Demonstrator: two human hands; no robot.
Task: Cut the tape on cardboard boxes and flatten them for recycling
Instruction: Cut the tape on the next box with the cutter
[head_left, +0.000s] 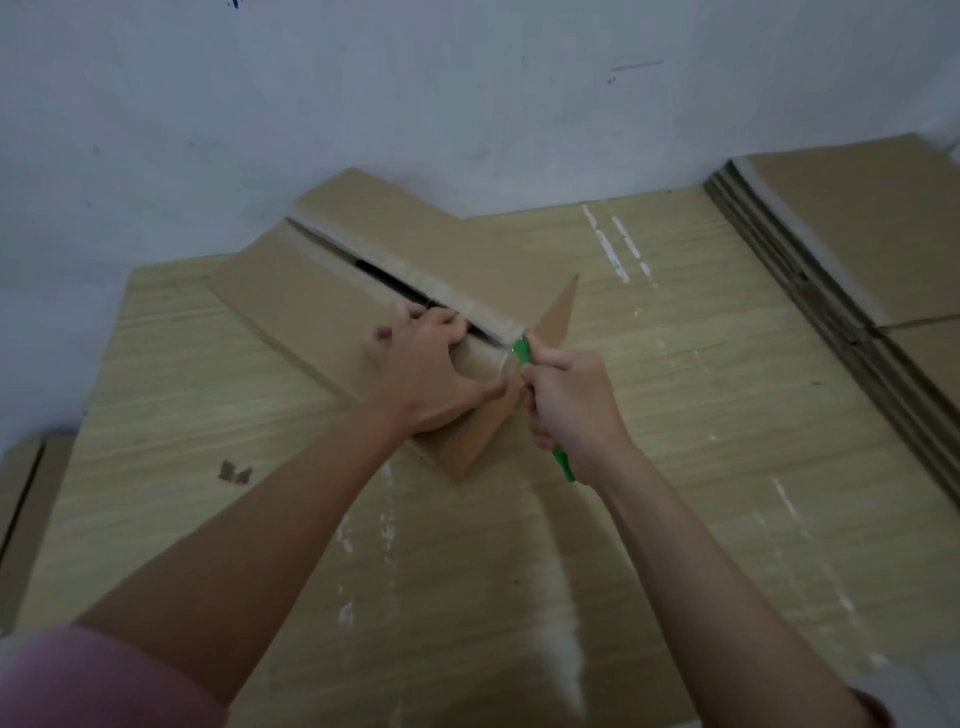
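Note:
A brown cardboard box (306, 291) stands on the wooden table (675, 415) against the wall, turned diagonally. Its two top flaps are parted along the centre seam, showing a dark gap. My left hand (426, 374) grips the near-left flap at its near end, fingers curled over the flap's edge into the gap. My right hand (571, 410) grips a green utility knife (522, 351). The knife's tip sits at the near end of the seam, by the box's corner. A side flap (558, 312) sticks out to the right of the knife.
A stack of flattened cardboard boxes (857, 249) lies at the right end of the table. More cardboard (21, 509) stands at the left, below the table edge. A pale wall (467, 93) runs directly behind the box. White scuff marks streak the tabletop.

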